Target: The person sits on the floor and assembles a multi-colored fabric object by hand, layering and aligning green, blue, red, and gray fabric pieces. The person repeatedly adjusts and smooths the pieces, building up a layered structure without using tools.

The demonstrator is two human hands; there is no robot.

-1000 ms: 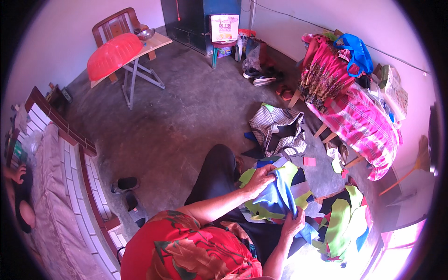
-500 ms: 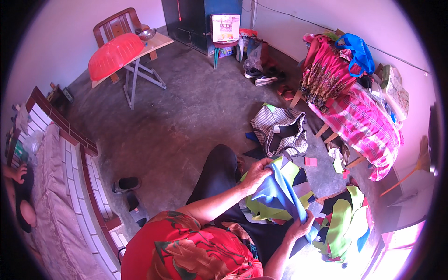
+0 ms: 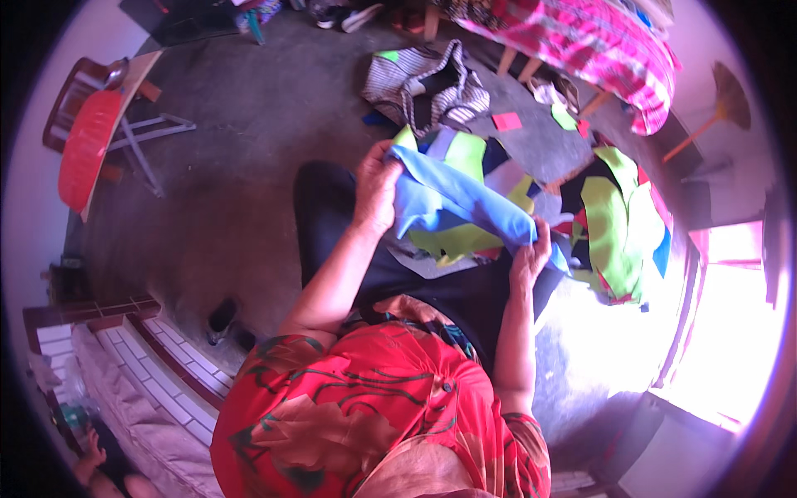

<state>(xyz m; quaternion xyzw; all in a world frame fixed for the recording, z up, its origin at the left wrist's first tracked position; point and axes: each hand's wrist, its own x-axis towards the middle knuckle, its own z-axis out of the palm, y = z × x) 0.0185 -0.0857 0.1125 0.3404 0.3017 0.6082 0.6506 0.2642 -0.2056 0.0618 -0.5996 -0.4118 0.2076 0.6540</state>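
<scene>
A blue piece of cloth (image 3: 465,202) is stretched between my two hands, over my lap. My left hand (image 3: 378,189) is closed on its upper left end, thumb on top. The lower right end is pinched by my right hand (image 3: 530,256), and a small corner hangs past those fingers. Beneath and behind the blue cloth lies a heap of cloth scraps (image 3: 452,241) in lime green, grey and black, partly hidden by it. Another pile of scraps (image 3: 610,212), mostly lime green with black, red and blue, lies on the floor to the right of my right hand.
Beyond my hands a checked bag (image 3: 390,87) lies gaping on the floor, a red scrap (image 3: 505,122) beside it. A folding table (image 3: 133,95) with a red basin (image 3: 87,149) stands far left. Another person's hand (image 3: 91,452) shows lower left. A broom (image 3: 724,104) leans at the right wall.
The view has tilted down and turned, so the room sits higher and further left. Both hands keep hold of the blue cloth, which now runs flatter and wider between them.
</scene>
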